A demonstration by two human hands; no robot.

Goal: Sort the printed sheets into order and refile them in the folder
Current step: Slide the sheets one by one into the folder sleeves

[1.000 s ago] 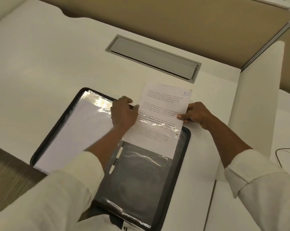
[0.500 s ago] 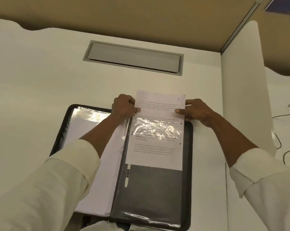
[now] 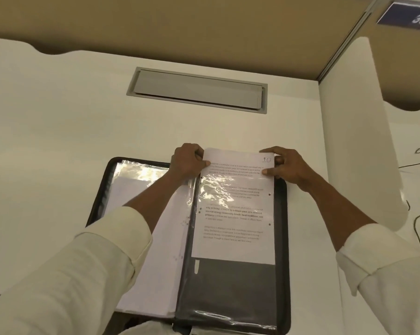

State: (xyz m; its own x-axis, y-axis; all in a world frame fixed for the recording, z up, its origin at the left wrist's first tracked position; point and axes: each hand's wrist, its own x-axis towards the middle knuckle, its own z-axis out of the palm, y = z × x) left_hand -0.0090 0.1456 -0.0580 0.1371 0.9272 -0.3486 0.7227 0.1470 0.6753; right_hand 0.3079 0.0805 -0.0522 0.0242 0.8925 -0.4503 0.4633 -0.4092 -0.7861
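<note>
Head view: an open black zip folder (image 3: 281,250) lies flat on a pale desk (image 3: 59,141).
Printed sheet (image 3: 233,250): numbered "10" by hand in its upper right corner, it lies over the folder's right half. Most of it sits under a glossy clear sleeve (image 3: 216,189), and its top edge projects past the folder's far rim.
Left hand (image 3: 188,160): pinches the sheet's upper left edge, thumb on the printed face, other fingers curled together.
Right hand (image 3: 286,166): pinches the upper right corner, thumb on the face below the number, index finger stretched along the top edge.
Left half of folder: a stack of sleeved white sheets (image 3: 163,274), crossed by the left forearm.
Surroundings: a grey cable hatch (image 3: 196,90) is set in the desk beyond the folder, and a white partition (image 3: 349,141) stands at right.
</note>
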